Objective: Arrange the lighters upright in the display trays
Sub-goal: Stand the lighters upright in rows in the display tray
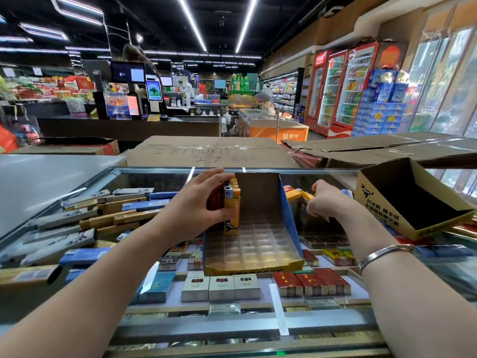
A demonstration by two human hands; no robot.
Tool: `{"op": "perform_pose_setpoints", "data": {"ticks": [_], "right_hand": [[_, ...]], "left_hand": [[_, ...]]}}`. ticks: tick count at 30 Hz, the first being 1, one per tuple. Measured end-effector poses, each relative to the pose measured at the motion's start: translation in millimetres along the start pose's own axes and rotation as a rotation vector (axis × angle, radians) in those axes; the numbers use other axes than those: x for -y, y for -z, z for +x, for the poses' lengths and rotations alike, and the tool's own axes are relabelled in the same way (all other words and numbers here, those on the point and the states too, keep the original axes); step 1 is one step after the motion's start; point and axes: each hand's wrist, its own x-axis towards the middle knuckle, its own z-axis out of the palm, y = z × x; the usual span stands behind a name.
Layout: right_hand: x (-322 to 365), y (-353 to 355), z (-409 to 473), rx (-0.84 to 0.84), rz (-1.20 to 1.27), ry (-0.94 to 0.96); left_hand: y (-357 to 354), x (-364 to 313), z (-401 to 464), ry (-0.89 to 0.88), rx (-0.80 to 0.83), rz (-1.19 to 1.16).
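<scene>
On the glass-topped bench [322, 329], cartons of cigarettes [108, 215] lie heaped under the glass at the far left. The left hand [200, 202] curls around a bunch of upright lighters [231, 202], orange and yellow at the front and darker red ones behind, holding them against the far left corner of the display tray [254, 264]. That tray sits on the glass in the middle, with a tall brown back wall, a blue side panel and a clear plastic grid of cells; the near cells hold nothing. Just right of the blue panel, more loose lighters [294, 193] lie flat on the glass. The right hand [327, 200] is there with them, its fingers folded and pinching a yellow lighter [308, 196] at its tip. A silver bangle [382, 254] circles the right wrist. At the far right an open cardboard box [413, 200] printed with black characters rests tilted, dark inside.
</scene>
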Motion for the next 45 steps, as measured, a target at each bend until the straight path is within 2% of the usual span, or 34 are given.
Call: {"op": "perform_pose_setpoints", "data": {"ticks": [4,7,11,14,16,18,20,24,28,34,38,41,45], "right_hand": [[1.5,-0.4,-4.1,-0.027,-0.038,0.014],[-0.6,3.6,-5.6,-0.079,0.064,0.038],[8.7,12.0,-16.0,-0.1,0.543,0.139],[25.8,23.0,-34.0,-0.103,0.846,0.299],[36.6,29.8,-48.6,0.0,1.096,0.424],[44.8,31.8,-61.0,0.106,1.205,0.531],[53.9,26.8,-70.8,0.168,1.129,0.637],[70.0,7.8,-82.8,0.196,0.783,0.82],[72.7,0.6,-85.1,0.157,0.61,0.889],[72.1,0.0,-85.1,0.147,0.534,0.962],[73.3,4.9,-86.6,0.107,0.598,0.952],[69.2,12.5,-81.5,0.068,0.861,0.804],[60.3,15.3,-70.4,0.047,1.037,0.601]], "left_hand": [[-0.7,-1.0,0.1,0.001,-0.001,-0.004],[-3.5,-2.6,-0.4,-0.005,-0.002,-0.008],[-7.6,-5.7,0.3,-0.038,-0.001,0.035],[-8.9,-5.9,0.3,-0.05,0.015,0.035],[-8.9,-6.6,-0.1,-0.049,0.022,0.032],[-7.8,-8.6,0.0,-0.058,0.003,0.08],[-3.8,-13.3,0.7,-0.09,-0.069,0.086],[7.6,-27.1,0.1,-0.138,-0.249,-0.129],[12.4,-34.5,-2.8,-0.125,-0.232,-0.328],[11.3,-39.5,-4.5,-0.169,-0.206,-0.314],[17.3,-40.8,-5.2,-0.152,-0.203,-0.43],[26.8,-39.7,-5.0,-0.14,-0.234,-0.563],[30.4,-37.7,-7.7,-0.135,-0.156,-0.536]]}}
